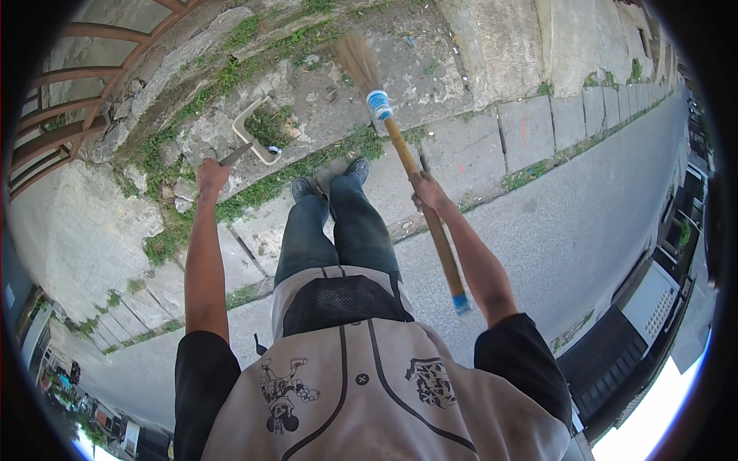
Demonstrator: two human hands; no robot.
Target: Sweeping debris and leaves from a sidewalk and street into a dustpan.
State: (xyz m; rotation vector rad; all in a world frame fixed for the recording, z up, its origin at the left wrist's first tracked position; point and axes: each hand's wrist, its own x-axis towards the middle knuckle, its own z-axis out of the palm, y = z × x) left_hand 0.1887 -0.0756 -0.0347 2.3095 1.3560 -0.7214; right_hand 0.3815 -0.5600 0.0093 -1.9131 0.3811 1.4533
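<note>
At 10 o'clock, the left hand [211,175] holds a pale dustpan [239,123]. At 2 o'clock, the right hand [430,190] holds a broom [402,147], brush [360,65] pointing to 12.

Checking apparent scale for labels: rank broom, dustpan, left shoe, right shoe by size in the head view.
1. Broom, clearly the largest
2. Dustpan
3. Left shoe and right shoe: too alike to rank against each other
</note>
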